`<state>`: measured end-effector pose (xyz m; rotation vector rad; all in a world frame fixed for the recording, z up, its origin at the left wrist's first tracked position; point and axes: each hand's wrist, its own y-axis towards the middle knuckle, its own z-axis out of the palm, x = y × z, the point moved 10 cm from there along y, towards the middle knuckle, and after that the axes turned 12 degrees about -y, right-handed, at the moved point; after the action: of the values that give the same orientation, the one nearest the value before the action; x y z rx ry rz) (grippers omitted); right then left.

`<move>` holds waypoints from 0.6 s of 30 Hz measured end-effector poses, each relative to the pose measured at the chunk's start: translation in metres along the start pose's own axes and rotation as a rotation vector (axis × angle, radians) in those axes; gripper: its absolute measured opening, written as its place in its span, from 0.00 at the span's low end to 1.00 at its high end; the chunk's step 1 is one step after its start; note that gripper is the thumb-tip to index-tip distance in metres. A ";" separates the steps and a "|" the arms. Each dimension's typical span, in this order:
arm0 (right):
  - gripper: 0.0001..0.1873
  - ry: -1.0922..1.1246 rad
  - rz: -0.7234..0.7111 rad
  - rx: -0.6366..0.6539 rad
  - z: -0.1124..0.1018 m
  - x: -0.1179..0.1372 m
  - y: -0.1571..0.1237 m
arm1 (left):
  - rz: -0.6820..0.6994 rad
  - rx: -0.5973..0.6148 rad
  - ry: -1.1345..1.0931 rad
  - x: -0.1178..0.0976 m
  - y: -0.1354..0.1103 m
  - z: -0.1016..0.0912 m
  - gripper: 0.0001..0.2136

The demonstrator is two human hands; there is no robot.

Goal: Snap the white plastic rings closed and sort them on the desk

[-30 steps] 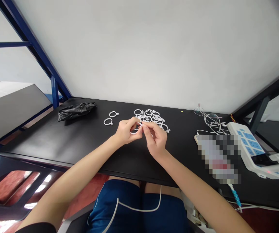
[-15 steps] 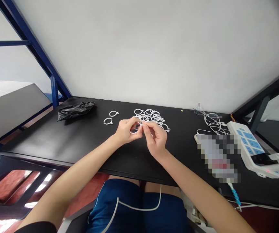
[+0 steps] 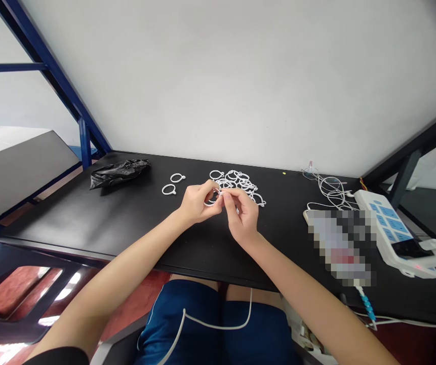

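One ring (image 3: 207,205) is pinched between both hands (image 3: 195,204) (image 3: 243,215).

The rings (image 3: 241,185) seem smooth plastic, the bag (image 3: 119,174) glossy, crinkled plastic film.

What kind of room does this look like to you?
Probably a dorm room or a simple study corner, though I can't be sure: a black desk against a plain wall, a blue metal frame, and a power strip.
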<state>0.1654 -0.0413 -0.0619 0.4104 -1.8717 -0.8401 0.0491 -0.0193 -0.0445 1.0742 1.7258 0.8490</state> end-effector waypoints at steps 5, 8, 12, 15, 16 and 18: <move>0.16 -0.045 0.064 0.064 0.006 -0.011 0.004 | -0.217 0.131 0.136 0.028 -0.001 0.007 0.11; 0.16 -0.066 0.089 0.083 0.008 -0.016 0.006 | -0.407 0.212 0.258 0.051 -0.003 0.007 0.13; 0.14 -0.082 0.086 0.100 0.010 -0.014 0.006 | -0.597 0.293 0.457 0.072 -0.008 0.001 0.14; 0.13 -0.091 0.080 0.105 0.012 -0.013 0.004 | -0.664 0.360 0.607 0.085 -0.014 -0.006 0.14; 0.13 -0.093 0.079 0.106 0.013 -0.013 0.004 | -0.696 0.395 0.651 0.091 -0.018 -0.008 0.14; 0.13 -0.097 0.079 0.112 0.014 -0.014 0.004 | -0.782 0.477 0.728 0.104 -0.028 -0.015 0.14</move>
<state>0.1589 -0.0252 -0.0721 0.3679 -2.0182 -0.7152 0.0041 0.0643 -0.0986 0.2525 2.7789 0.3180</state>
